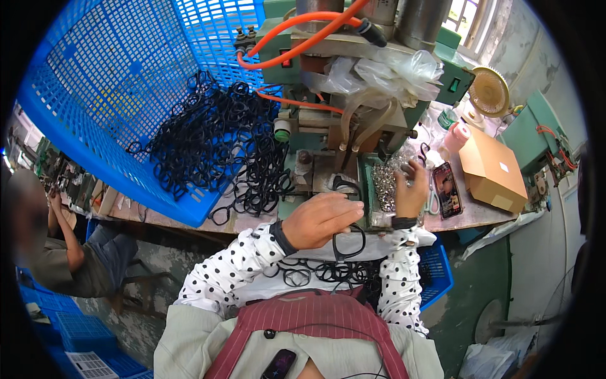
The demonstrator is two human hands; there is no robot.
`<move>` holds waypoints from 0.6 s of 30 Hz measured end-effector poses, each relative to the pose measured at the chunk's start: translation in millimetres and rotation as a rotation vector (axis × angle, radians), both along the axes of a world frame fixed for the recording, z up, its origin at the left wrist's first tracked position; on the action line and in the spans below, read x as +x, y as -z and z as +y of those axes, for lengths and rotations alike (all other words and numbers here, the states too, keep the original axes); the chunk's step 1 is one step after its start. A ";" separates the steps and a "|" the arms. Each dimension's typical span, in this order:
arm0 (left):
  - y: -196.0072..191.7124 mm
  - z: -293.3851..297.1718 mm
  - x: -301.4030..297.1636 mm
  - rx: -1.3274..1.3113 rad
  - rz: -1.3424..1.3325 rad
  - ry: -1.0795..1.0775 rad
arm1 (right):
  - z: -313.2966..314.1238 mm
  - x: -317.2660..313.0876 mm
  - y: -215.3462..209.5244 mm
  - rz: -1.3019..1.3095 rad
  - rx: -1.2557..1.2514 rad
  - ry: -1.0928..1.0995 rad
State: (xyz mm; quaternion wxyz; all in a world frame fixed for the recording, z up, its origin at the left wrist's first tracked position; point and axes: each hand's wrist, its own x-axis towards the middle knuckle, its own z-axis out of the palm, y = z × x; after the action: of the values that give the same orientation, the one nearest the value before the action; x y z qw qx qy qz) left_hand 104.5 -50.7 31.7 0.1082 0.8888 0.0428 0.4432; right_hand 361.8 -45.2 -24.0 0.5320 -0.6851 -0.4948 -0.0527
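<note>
My left hand [323, 221] is closed round a black eyeglass frame [349, 245], in front of the press machine [328, 172]. One rim of the frame hangs below the fingers and another part shows above them. My right hand [411, 191] is at the right edge of a green tray [367, 189] full of small shiny metal pieces [384, 184]. Its fingers are curled together in a pinch; whatever they hold is too small to name. More black eyeglass frames [328, 271] lie on white cloth over my lap.
A large blue basket [120, 69] leans at the left, with a heap of black eyeglass frames [208, 139] spilling onto the table. Orange hoses [297, 25] loop over the machine. At right are scissors [432, 201], a phone [447, 189], a cardboard box [492, 167] and a pink bottle [456, 136]. Another person [57, 246] sits far left.
</note>
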 end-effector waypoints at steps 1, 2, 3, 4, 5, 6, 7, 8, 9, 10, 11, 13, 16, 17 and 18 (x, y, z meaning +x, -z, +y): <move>1.6 0.9 1.2 0.012 0.004 0.014 | -5.2 25.2 15.4 -0.029 -0.144 0.109; 2.5 2.6 2.0 0.027 0.009 0.028 | -14.7 45.4 20.8 -0.043 -0.263 0.079; 3.9 3.4 0.8 0.038 0.016 0.035 | -22.9 49.7 20.3 -0.056 -0.385 0.040; 7.6 3.7 -0.5 0.049 0.027 0.016 | -29.8 51.2 20.1 -0.012 -0.437 0.024; 7.7 4.6 -1.4 0.056 0.024 0.013 | -38.0 48.3 9.5 0.033 -0.489 0.007; 8.2 4.4 -2.7 0.059 0.025 0.008 | -45.0 42.0 6.6 -0.112 -0.565 0.032; 9.1 3.8 -3.5 0.062 0.026 0.001 | -48.7 34.9 6.4 -0.269 -0.654 0.057; 8.7 3.3 -3.5 0.054 0.022 0.006 | -48.2 27.6 10.4 -0.335 -0.631 0.087; 9.4 3.5 -1.9 0.040 0.024 0.014 | -44.1 19.2 18.8 -0.397 -0.605 0.109; 9.5 3.7 -0.6 0.040 0.019 0.021 | -37.5 24.5 35.7 -0.360 -0.502 0.058; 9.2 4.2 0.4 0.042 0.007 0.031 | -31.7 34.0 47.7 -0.326 -0.398 0.013; 7.3 3.8 -0.4 0.058 -0.008 0.024 | -23.9 37.7 48.1 -0.167 -0.332 -0.032; 16.3 3.4 -1.7 0.085 0.000 -0.029 | -19.4 18.2 34.8 -0.273 -0.310 0.017; 11.0 3.3 -3.5 0.136 0.041 -0.056 | -22.2 12.6 35.0 -0.338 -0.378 0.093; 4.1 2.8 -7.8 0.187 0.081 -0.082 | -23.3 15.4 36.5 -0.299 -0.384 0.037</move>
State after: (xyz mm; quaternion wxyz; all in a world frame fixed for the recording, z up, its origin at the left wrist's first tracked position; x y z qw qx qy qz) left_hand 96.7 -47.9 27.6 0.0050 0.9097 0.0418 0.4132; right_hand 377.1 -68.5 -60.5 0.3116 -0.7671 -0.5566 -0.0682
